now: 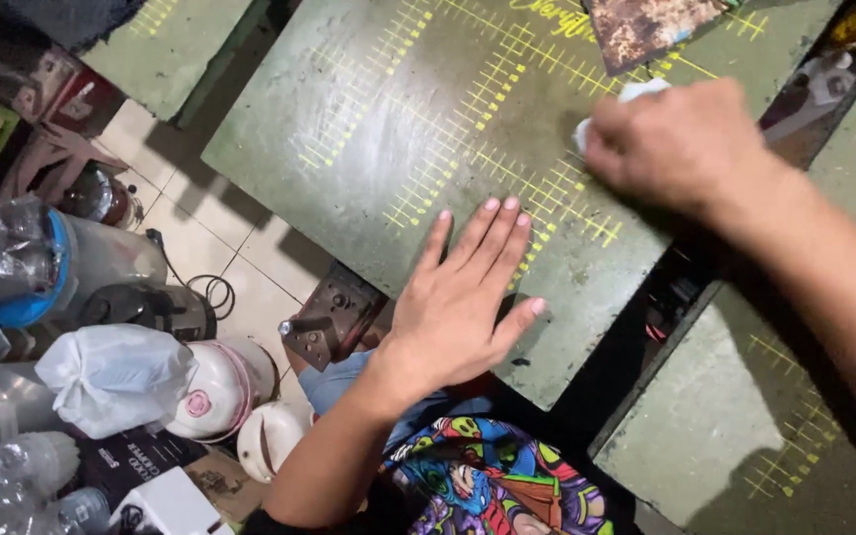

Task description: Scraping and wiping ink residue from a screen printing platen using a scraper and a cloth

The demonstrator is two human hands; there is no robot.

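L hand (458, 297) flat, fingers spread on green board (369, 149) | R hand (681, 144) fist grips white cloth (636, 94) | board long axis up-right

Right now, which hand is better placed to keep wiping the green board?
Probably the right hand: it grips the white cloth on the green board. The left hand lies flat, empty, steadying it.

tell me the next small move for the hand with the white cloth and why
Probably a stroke back toward the left hand. The right hand presses the white cloth near the far edge of the green board, while the left lies flat, steadying it. The yellow grid marks between them look uncovered by the cloth.
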